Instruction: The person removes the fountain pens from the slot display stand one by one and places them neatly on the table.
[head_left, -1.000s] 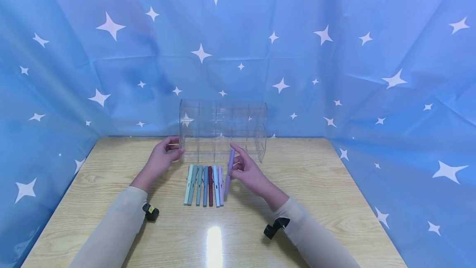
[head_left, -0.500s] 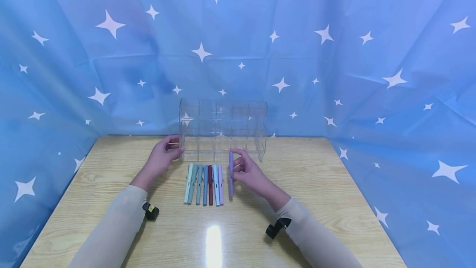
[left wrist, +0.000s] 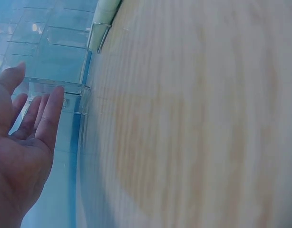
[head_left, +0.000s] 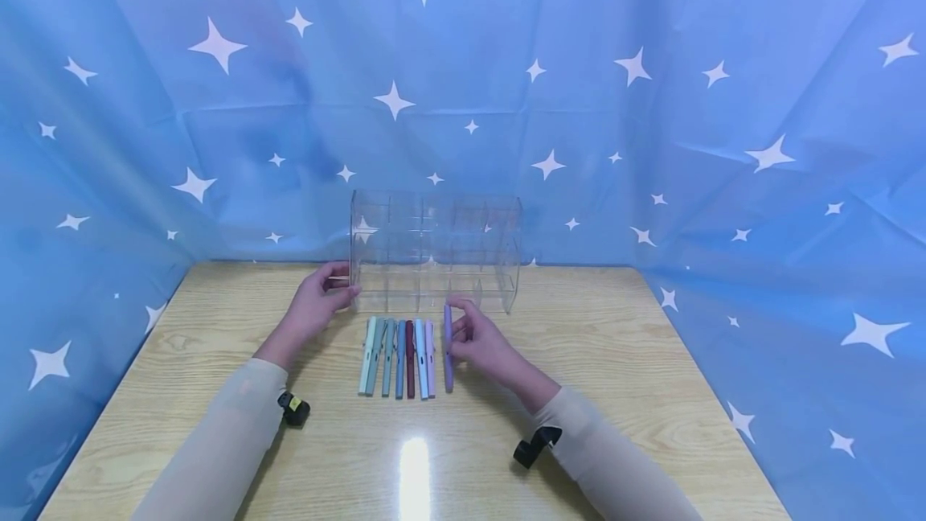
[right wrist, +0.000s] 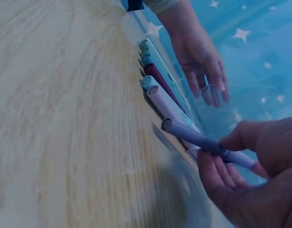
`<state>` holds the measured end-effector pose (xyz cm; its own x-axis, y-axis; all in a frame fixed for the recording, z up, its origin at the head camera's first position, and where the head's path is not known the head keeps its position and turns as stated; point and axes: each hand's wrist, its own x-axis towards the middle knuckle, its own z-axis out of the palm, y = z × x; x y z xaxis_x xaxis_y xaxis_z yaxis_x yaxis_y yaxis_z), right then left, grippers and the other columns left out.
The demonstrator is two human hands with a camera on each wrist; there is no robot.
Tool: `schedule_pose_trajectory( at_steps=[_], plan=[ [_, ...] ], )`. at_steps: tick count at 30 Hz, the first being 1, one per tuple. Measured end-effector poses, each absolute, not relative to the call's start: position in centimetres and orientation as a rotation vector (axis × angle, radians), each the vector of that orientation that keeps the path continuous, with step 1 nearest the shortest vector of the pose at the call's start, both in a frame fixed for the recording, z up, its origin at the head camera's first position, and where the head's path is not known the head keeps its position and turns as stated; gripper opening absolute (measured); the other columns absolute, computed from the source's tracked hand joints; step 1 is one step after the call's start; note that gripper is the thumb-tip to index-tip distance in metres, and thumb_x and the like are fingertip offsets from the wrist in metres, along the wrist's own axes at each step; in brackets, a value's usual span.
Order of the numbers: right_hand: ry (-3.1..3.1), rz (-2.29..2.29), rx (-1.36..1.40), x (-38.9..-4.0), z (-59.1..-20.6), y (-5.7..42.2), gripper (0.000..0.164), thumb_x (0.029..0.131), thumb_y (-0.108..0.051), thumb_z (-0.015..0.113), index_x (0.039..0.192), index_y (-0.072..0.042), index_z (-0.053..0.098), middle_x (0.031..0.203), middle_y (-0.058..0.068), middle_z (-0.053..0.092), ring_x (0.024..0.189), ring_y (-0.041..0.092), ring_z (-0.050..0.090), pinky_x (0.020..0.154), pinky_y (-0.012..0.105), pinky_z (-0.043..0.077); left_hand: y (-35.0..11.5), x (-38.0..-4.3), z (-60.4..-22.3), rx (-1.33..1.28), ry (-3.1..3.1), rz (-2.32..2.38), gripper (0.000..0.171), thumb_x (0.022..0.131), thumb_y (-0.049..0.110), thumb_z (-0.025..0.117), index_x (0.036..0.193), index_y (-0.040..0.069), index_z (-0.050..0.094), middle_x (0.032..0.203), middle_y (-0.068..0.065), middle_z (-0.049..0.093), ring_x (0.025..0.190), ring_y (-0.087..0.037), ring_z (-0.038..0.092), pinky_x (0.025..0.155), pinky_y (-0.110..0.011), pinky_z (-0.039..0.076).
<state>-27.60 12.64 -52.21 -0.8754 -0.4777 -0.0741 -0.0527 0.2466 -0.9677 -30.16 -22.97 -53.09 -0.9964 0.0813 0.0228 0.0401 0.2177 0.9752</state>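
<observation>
A purple pen [head_left: 448, 348] is pinched between the thumb and fingers of my right hand [head_left: 486, 344]. In the right wrist view that pen [right wrist: 193, 137] is tilted, its near end raised off the table. Left of it lies a row of several capped pens [head_left: 398, 360], side by side, in pale green, teal, blue, dark red, light blue and lilac. Behind the row stands a clear plastic organizer [head_left: 434, 252] with compartments. My left hand [head_left: 316, 304] rests against its left side, the thumb toward the front. In the left wrist view the left hand's fingers [left wrist: 52, 116] are fairly straight.
The wooden table [head_left: 615, 344] spreads out on both sides of the pens. A blue curtain [head_left: 463, 63] with white stars hangs behind and around it. Each wrist carries a small black camera [head_left: 295, 411].
My right hand has drawn the purple pen slightly toward me and turned it from slanted to nearly parallel with the row. The left hand and the organizer have stayed in place.
</observation>
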Motion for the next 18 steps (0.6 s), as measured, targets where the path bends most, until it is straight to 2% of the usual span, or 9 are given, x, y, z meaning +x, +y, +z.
schedule_pose_trajectory(
  at_steps=[6,10,18],
  plan=[
    [2.266,-1.571,-0.480,-27.6,-52.6,12.2,0.087,0.090,0.012,0.076,0.167,-0.003,0.039,0.110,0.019,0.067,0.089,0.023,0.067,0.078,0.036,0.068,-23.0,-30.2,-53.2,0.113,2.428,1.940,0.061,0.110,0.018,0.073,0.162,0.000,0.047,0.152,-0.028,0.056,0.141,-0.043,0.057,0.104,-0.045,0.064],
    [2.339,-1.487,-0.479,-27.5,-52.8,11.9,0.086,0.089,0.009,0.078,0.166,0.000,0.041,0.105,0.016,0.067,0.087,0.022,0.066,0.075,0.032,0.065,-22.9,-30.2,-53.3,0.121,2.436,1.933,0.061,0.111,0.019,0.072,0.162,0.001,0.046,0.152,-0.029,0.056,0.141,-0.043,0.056,0.102,-0.043,0.064],
    [2.362,-1.424,-0.452,-27.4,-52.7,11.4,0.081,0.089,0.009,0.077,0.163,0.005,0.043,0.103,0.014,0.066,0.085,0.021,0.066,0.071,0.036,0.068,-22.9,-30.3,-53.3,0.126,2.438,1.936,0.060,0.111,0.019,0.073,0.161,0.001,0.047,0.152,-0.029,0.056,0.141,-0.043,0.057,0.101,-0.041,0.065]
  ],
)
